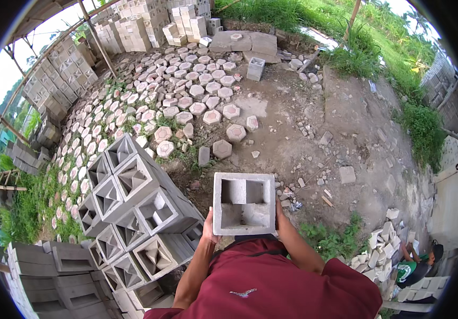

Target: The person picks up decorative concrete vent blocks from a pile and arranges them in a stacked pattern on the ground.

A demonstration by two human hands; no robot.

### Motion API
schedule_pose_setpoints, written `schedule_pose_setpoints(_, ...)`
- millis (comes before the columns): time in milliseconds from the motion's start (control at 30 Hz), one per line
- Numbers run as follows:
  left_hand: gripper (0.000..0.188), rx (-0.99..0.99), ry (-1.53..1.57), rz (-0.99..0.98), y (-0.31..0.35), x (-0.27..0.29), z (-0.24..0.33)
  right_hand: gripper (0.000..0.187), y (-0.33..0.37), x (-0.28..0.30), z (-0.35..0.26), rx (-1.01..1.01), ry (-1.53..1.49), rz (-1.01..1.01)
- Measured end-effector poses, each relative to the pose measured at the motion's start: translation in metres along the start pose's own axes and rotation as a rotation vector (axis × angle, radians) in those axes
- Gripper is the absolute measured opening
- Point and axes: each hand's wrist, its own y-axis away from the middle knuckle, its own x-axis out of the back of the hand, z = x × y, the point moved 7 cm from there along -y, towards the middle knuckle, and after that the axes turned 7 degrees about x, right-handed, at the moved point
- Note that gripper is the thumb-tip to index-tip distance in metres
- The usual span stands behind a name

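Note:
A square grey concrete ventilation block (244,227) is held in front of my body, its hollow face with inner angled partitions turned up toward me. My left hand (209,228) grips its left side near the lower corner. On the opposite side, my right hand (279,213) presses against the block, with most of its fingers hidden behind it. Just left of my left hand stands a stack of similar concrete blocks (157,210), several rows high, with triangular and square hollows showing.
Hexagonal paving stones (197,90) cover the ground ahead and left. A single block (255,69) stands farther off beside a concrete slab (239,41). More blocks (59,260) are piled at lower left. Rubble (380,250) lies at right near another person (418,264).

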Motion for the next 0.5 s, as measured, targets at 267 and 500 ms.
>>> schedule_pose_setpoints(267, 0.042, -0.048, -0.37, -0.007, -0.086, -0.065, 0.05, 0.06, -0.03, -0.003, -0.106, 0.232, -0.116, 0.11)
schedule_pose_setpoints(500, 0.045, 0.008, -0.423, -0.044, -0.125, -0.165, 0.07, 0.06, -0.051, 0.006, -0.165, 0.301, -0.227, 0.168)
